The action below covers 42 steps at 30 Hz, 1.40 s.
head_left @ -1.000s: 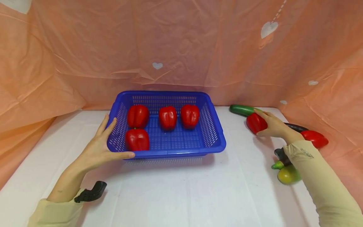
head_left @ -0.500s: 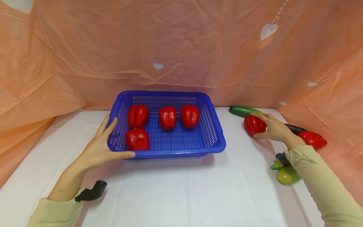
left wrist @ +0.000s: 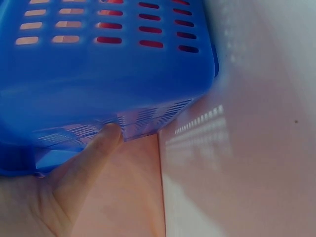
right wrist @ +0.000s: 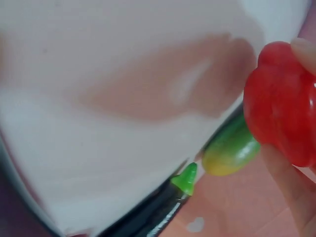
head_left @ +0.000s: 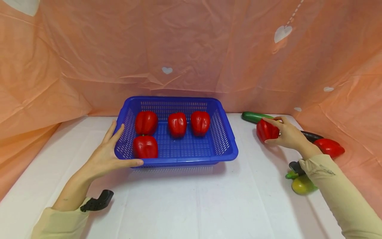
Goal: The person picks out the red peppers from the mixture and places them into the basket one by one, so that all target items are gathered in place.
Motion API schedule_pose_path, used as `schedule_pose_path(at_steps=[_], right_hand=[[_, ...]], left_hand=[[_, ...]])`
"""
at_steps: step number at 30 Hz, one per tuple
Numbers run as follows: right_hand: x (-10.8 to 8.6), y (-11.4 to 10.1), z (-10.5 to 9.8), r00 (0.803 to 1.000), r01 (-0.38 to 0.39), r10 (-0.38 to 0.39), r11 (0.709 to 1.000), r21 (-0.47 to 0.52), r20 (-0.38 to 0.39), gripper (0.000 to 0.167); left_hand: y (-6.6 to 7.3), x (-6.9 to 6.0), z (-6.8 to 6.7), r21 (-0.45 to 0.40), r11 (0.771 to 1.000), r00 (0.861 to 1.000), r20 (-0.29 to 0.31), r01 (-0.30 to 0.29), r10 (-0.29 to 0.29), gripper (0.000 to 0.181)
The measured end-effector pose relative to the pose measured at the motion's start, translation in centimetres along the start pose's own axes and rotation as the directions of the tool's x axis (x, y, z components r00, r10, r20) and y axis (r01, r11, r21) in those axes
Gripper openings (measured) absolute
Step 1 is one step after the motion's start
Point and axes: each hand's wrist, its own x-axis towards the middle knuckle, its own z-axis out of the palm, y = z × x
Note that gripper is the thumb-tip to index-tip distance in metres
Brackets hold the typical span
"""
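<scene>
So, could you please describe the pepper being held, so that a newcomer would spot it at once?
To the right of the blue basket is the right hand, beside a green cucumber. It grips the glossy red pepper, the only red vegetable held.

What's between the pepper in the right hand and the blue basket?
Nothing visible blocks the red bell pepper in the right hand: only white tablecloth lies before the blue basket's raised rim.

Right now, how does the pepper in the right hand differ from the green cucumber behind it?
Colour: the pepper is red, the cucumber green with a yellowish end. Shape: the pepper is squat and lobed, the cucumber long. State: the right hand grips the pepper; the cucumber lies on the table. Both are outside the blue basket.
</scene>
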Motion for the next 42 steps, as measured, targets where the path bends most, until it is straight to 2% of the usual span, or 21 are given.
schedule_pose_path(at_steps=[5,13,23,32,42], right_hand=[[-0.2,-0.5,-0.4,0.994,0.074,-0.076,0.997,-0.032,-0.082,0.083],[-0.6,-1.0,-0.6,0.983,0.132,-0.136,0.990,-0.040,-0.119,0.081],[-0.5,-2.0,-0.9,0.949,0.230,-0.232,0.972,-0.035,-0.215,0.081],[-0.5,-4.1,-1.2,0.923,0.300,-0.293,0.954,-0.012,-0.251,0.081],[-0.2,-5.8,-1.1,0.909,0.333,-0.322,0.943,-0.005,-0.263,0.082]], left_hand=[[-0.1,0.0,0.0,0.003,1.000,1.000,0.000,-0.001,0.001,0.126],[0.0,0.0,0.0,0.012,1.000,1.000,-0.002,-0.004,0.004,0.126],[0.0,0.0,0.0,0.010,1.000,1.000,-0.005,-0.007,0.007,0.126],[0.0,0.0,0.1,0.009,1.000,1.000,-0.005,-0.007,0.008,0.126],[0.1,0.0,0.0,0.006,1.000,1.000,-0.004,-0.006,0.006,0.126]])
